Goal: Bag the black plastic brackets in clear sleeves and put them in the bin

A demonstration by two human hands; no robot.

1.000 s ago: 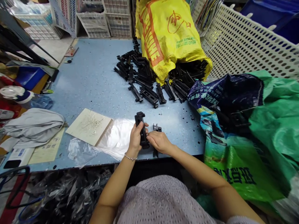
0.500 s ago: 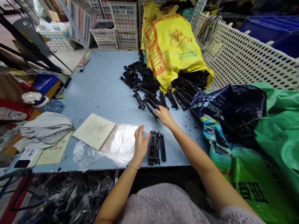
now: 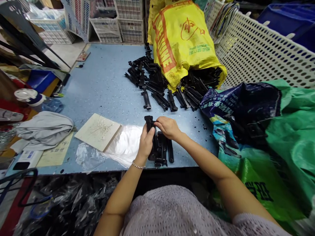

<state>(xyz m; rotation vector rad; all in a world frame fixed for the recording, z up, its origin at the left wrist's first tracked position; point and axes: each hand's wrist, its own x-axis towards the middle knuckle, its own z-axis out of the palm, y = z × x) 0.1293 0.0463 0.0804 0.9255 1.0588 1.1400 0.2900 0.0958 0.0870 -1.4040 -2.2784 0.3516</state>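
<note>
My left hand [image 3: 145,141] is wrapped round a long black part [image 3: 149,120], held upright over the blue table [image 3: 103,82]. The fingers of my right hand [image 3: 168,127] are pinched at the upper right side of that same part. Just right of it, near the table's front edge, other black parts [image 3: 170,151] lie side by side, partly hidden by my hands. Farther back, a heap of black parts [image 3: 154,77] spills from the mouth of a yellow bag [image 3: 184,39].
Left of my hands are clear plastic sheets [image 3: 125,144] and a pale square board [image 3: 97,131] with thin metal pieces. A grey cloth [image 3: 46,129] and a bottle [image 3: 39,100] are far left. A white perforated basket [image 3: 261,49] and green sacks [image 3: 292,131] stand right.
My right hand has come back from the heap toward my left hand. A black part is now between both hands, and my left hand has closed round it. The view has shifted slightly.
</note>
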